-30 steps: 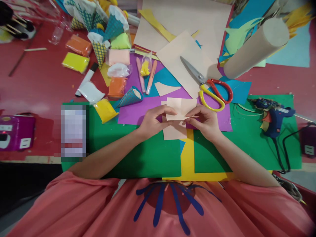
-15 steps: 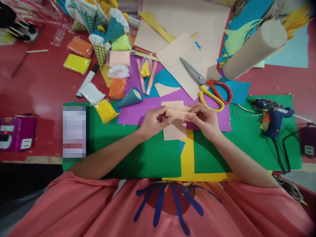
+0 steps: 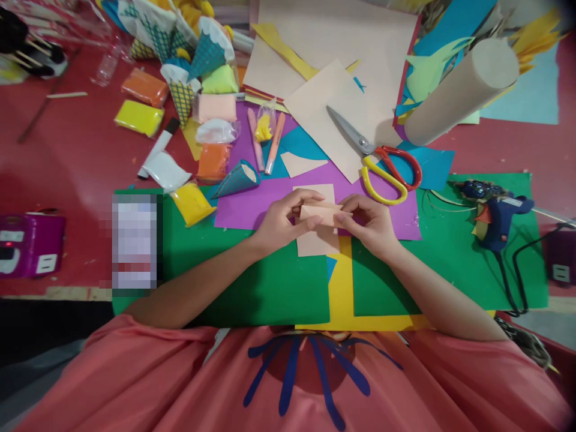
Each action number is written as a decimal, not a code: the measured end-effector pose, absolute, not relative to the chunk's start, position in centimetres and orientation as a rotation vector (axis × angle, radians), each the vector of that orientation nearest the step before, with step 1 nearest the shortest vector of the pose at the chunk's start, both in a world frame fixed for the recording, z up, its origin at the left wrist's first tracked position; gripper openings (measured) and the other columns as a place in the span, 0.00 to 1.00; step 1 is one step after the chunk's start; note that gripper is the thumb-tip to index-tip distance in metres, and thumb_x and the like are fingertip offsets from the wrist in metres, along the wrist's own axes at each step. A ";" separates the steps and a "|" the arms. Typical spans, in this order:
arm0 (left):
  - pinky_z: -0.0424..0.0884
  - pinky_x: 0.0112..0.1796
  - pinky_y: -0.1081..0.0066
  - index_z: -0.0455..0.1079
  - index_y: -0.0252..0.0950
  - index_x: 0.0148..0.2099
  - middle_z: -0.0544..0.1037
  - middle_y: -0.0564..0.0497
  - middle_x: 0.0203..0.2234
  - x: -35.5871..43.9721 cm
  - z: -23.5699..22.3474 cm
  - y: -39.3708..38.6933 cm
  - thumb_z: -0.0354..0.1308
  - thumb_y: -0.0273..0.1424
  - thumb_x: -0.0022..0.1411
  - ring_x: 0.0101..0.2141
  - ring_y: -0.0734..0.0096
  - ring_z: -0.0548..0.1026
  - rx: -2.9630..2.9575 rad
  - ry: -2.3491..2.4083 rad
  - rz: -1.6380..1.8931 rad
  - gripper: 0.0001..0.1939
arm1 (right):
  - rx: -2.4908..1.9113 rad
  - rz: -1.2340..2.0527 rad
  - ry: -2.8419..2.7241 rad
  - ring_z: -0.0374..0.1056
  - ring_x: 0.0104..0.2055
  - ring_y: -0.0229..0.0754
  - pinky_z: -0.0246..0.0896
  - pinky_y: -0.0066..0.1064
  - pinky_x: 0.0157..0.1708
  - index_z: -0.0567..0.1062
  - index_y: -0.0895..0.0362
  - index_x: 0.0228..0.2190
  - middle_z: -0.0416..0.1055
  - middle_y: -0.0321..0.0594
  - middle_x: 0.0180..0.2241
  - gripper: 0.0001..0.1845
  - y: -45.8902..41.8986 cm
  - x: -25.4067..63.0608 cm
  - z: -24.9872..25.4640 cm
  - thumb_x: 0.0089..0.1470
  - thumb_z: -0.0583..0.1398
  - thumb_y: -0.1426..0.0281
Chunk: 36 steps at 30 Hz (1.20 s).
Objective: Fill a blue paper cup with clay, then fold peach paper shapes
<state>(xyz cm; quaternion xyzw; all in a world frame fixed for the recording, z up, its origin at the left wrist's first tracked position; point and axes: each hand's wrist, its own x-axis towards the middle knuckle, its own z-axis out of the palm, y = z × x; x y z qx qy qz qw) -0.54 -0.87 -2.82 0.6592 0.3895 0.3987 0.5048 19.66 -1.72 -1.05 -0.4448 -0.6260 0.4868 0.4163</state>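
Between my hands is a small strip of peach paper (image 3: 324, 214), bent or folded along its length. My left hand (image 3: 288, 219) pinches its left part, thumb in front and fingers behind. At the right end, my right hand (image 3: 366, 222) grips it between thumb and fingertips. Beneath the hands lies a peach paper piece (image 3: 315, 243), partly hidden by them, over a purple sheet (image 3: 270, 204) and green sheets (image 3: 252, 288). Scissors (image 3: 366, 147) with one yellow and one red handle rest beyond my right hand.
A teal paper cone (image 3: 237, 179), wrapped clay packs (image 3: 193, 203) and a marker (image 3: 158, 147) lie to the left. A blue glue gun (image 3: 497, 222) with a black cord sits on the right, near a large paper tube (image 3: 463, 90). A blurred phone-like rectangle (image 3: 135, 240) lies far left.
The peach strip has turned so its folded face shows more toward me. My right fingers have shifted slightly down along its right end, and my left fingers have lifted over its top edge.
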 end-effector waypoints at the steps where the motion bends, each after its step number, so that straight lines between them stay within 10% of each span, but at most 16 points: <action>1: 0.72 0.31 0.78 0.70 0.36 0.47 0.78 0.47 0.42 -0.5 -2.8 -0.9 0.62 0.42 0.59 0.36 0.73 0.78 1.598 0.948 0.962 0.19 | -1.126 1.219 -1.572 0.64 0.26 0.35 0.59 0.28 0.25 0.68 0.56 0.22 0.69 0.35 0.24 0.16 -1.7 19.6 -1.0 0.53 0.63 0.60; 24: 0.68 0.25 0.81 0.71 0.36 0.40 0.79 0.50 0.34 -0.2 -2.7 -1.0 0.60 0.45 0.59 0.28 0.78 0.74 1.574 1.070 0.946 0.17 | -1.219 1.318 -1.493 0.62 0.25 0.33 0.56 0.27 0.22 0.70 0.54 0.37 0.68 0.34 0.28 0.19 -1.9 19.4 -1.4 0.50 0.65 0.55; 36: 0.65 0.21 0.81 0.69 0.36 0.41 0.77 0.52 0.30 -0.2 -2.5 -0.9 0.60 0.47 0.58 0.24 0.80 0.73 1.514 1.082 0.953 0.19 | -1.231 1.428 -1.423 0.56 0.20 0.32 0.51 0.28 0.20 0.70 0.56 0.25 0.62 0.30 0.19 0.20 -1.7 19.3 -1.1 0.51 0.63 0.52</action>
